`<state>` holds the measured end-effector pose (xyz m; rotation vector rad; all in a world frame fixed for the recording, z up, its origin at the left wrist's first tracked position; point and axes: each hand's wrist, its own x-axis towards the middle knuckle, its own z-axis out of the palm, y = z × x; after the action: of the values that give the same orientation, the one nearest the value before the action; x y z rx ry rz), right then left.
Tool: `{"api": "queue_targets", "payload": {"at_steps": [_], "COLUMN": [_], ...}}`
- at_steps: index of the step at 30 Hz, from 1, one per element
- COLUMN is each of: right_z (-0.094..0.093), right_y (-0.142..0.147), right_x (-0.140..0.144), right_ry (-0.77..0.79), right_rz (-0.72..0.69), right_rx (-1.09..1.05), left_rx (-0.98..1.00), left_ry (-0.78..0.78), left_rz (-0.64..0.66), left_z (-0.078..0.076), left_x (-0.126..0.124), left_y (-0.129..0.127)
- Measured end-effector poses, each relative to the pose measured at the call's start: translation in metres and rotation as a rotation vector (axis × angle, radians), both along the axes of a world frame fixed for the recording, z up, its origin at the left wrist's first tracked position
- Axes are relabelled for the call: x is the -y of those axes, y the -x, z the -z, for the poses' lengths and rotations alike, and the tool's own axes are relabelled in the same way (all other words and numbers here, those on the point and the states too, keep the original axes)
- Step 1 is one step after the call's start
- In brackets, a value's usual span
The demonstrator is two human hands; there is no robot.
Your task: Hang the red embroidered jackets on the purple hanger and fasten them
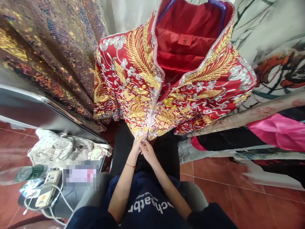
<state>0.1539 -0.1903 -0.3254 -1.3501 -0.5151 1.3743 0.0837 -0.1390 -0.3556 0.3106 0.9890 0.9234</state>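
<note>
A red jacket (183,108) with gold and silver embroidery hangs in front of me on a purple hanger (222,16). Its collar stands apart at the top, and the front edges meet lower down. At the bottom of the front opening, my left hand (138,145) pinches the hem with closed fingers. My right hand (148,152) is right beside it, its fingers also closed at the hem's lower edge and touching the left ones. Exactly what lies between the right fingertips is partly hidden. A red tag (185,39) marked S shows inside the neck.
Sequined fabric (54,47) hangs at the left, and printed and pink garments (278,130) hang at the right. At lower left are a power strip (49,187) with white cables, a plastic bottle (26,174) and a dotted cloth (59,148). Red tiles (214,187) cover the floor.
</note>
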Motion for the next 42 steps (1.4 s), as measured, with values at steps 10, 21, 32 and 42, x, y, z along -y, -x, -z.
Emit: {"api": "queue_targets", "payload": {"at_steps": [10,21,32,42], "right_z": [-0.001,-0.022,-0.021,-0.078], "right_y": [-0.036,-0.032,-0.026,-0.031], "right_x": [-0.011,-0.003,-0.037,-0.066], "right_ry": [-0.077,-0.075,0.03,-0.148], "right_rz": [-0.099,0.007,-0.083,0.029], "right_rx": [0.359,0.547,0.054,-0.008], "left_rx": [0.004,-0.063,-0.227,-0.34], "left_ry": [-0.099,-0.16,-0.238,-0.283], "left_rz": [-0.031,0.044,-0.03,0.122], "left_z": [-0.001,0.008,0.011,0.0], "left_x": [0.001,-0.003,-0.007,-0.006], "left_y": [0.002,0.004,0.008,0.012]}}
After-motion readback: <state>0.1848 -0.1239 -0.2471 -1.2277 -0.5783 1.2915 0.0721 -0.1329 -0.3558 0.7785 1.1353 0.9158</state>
